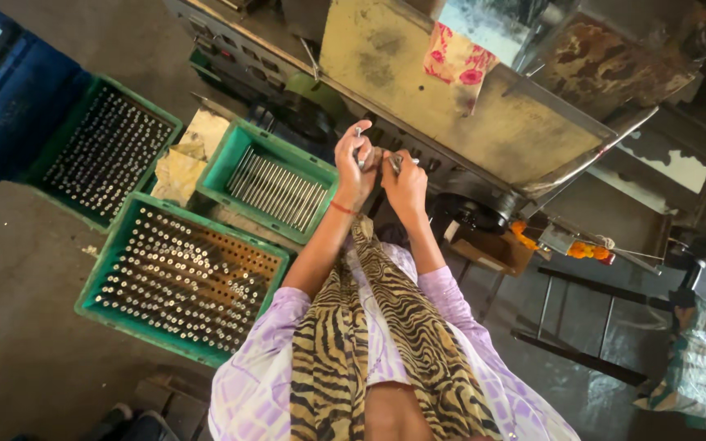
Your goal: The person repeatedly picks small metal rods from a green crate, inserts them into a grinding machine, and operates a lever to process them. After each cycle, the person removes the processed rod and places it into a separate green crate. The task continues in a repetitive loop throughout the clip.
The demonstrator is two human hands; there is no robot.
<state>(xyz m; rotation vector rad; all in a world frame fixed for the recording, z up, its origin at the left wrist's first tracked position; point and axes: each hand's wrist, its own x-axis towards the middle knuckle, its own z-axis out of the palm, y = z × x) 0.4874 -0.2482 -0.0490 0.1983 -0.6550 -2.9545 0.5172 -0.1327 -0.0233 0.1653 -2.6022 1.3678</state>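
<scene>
My left hand (354,163) and my right hand (405,181) are raised together in front of a grimy metal machine (459,106). The left hand grips a short metal rod (359,143) that stands upright in its fingers. The right hand pinches another small metal piece (399,161) right beside it, the two hands almost touching. A red thread circles my left wrist. Lilac sleeves and a tiger-striped scarf cover my arms and chest.
Left of me sit three green crates: one (275,184) with metal rods lying flat, two (181,278) (104,151) packed with upright rods. A blue bin (10,106) is at far left. A black metal stool frame (582,327) stands to the right.
</scene>
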